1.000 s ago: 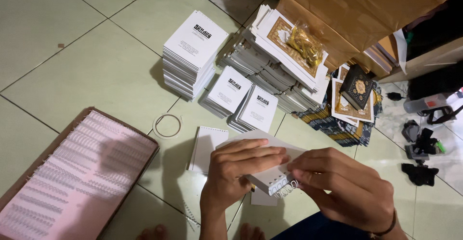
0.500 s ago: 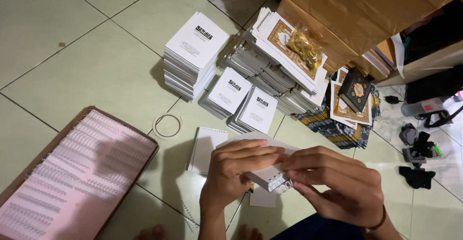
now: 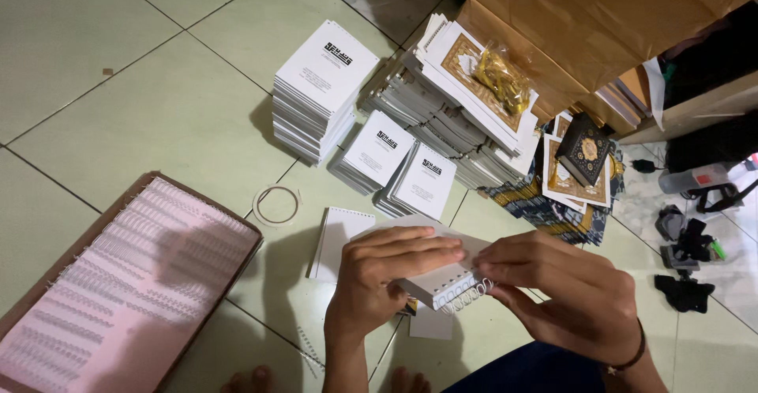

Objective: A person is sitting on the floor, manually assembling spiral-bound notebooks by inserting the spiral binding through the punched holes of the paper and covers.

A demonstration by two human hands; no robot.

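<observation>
1. While the left hand lies curled over the top of a small white notepad block, its grip is closed on that block, fingers stretched across the upper cover.
2. At the block's punched edge the right hand pinches a wire spiral binding, its grip closed on the coil with thumb and fingertips.
3. Held just above the tiled floor, the block sits near the floor's lower middle, over a loose white sheet.
4. Just beside the left hand, a thin spiral-bound pad lies flat on the floor.
5. Near it lies a ring of clear tape.
6. Toward the lower left corner, a shallow cardboard tray holds rows of wire coils.
7. Farther up, stacks of white booklets stand beside a taller pile topped by a bag of gold pieces.
8. A brown cardboard box fills the upper right.
</observation>
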